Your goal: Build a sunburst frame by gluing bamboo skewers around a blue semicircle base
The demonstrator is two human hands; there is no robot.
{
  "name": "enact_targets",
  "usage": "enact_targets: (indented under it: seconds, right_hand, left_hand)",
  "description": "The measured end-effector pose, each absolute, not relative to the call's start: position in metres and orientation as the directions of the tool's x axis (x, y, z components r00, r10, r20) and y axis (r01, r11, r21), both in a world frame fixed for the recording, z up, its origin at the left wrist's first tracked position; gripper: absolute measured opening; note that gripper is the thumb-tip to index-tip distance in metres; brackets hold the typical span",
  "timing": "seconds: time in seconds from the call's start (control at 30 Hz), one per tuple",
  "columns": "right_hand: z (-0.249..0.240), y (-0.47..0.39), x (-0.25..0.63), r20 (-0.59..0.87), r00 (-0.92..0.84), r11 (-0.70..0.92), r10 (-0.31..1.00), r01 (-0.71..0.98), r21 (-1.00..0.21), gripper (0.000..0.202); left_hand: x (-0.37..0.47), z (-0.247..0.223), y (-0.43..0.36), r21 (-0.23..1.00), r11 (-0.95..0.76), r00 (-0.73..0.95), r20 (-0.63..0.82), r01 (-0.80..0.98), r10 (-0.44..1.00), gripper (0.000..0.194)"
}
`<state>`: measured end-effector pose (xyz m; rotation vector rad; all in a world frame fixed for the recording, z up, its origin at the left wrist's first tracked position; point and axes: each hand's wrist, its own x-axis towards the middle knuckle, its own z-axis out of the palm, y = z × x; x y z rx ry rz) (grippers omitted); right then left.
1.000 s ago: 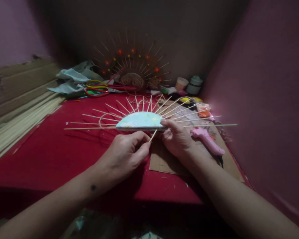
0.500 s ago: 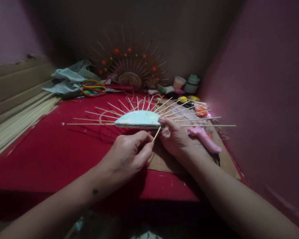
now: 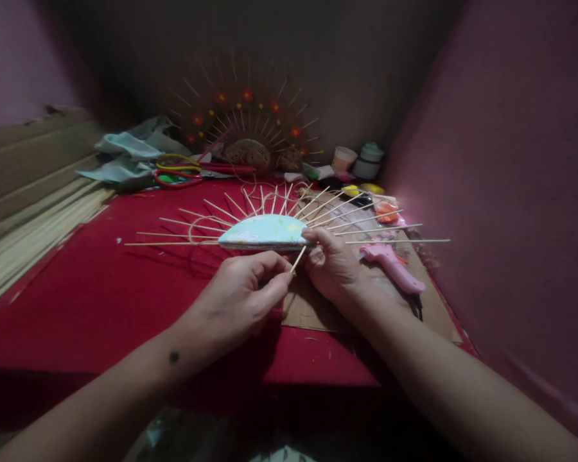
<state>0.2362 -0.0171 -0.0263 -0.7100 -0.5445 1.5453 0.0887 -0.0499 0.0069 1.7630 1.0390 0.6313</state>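
Observation:
A pale blue half-disc [image 3: 262, 230] is held just above the table, with thin wooden sticks fanning out from its curved edge. My right hand [image 3: 331, 260] pinches the half-disc's right corner between thumb and fingers. Closed in a pinch, my left hand [image 3: 255, 285] grips a short thin stick [image 3: 297, 259], its tip pointing up toward the flat edge near my right fingers. Whether that tip touches the half-disc I cannot tell. A loop of twine [image 3: 192, 224] hangs among the sticks on the left.
A pink glue gun [image 3: 395, 268] lies on a cardboard sheet [image 3: 313, 314] at right. Scissors [image 3: 178, 172] and blue cloth [image 3: 125, 151] sit at the back left, by a bundle of long sticks [image 3: 38, 231]. A flower-decorated stick fan [image 3: 247, 96] stands against the back wall.
The view has shifted slightly, so everything sits a little further left. Both hands keep their grips, and the stick in my left hand still points at the half-disc's flat edge.

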Motion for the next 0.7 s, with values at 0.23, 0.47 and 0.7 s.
enact_targets:
  seconds: [0.23, 0.47, 0.7]
  right_hand:
    - [-0.026, -0.017, 0.237, -0.110, -0.026, -0.097, 0.994, -0.695, -0.713, 0.009]
    - [-0.026, -0.017, 0.235, -0.092, 0.013, -0.058, 0.996, -0.689, -0.722, 0.008]
    - [-0.026, -0.019, 0.234, -0.074, 0.040, -0.026, 0.996, -0.690, -0.723, 0.006]
  left_hand:
    - [0.092, 0.007, -0.054, 0.844, -0.348, 0.525, 0.095, 0.408, 0.846, 0.017]
    - [0.097, 0.005, -0.050, 0.822, -0.363, 0.519, 0.098, 0.439, 0.849, 0.019]
    - [0.102, 0.007, -0.049, 0.927, -0.169, 0.509, -0.026, 0.334, 0.860, 0.017]
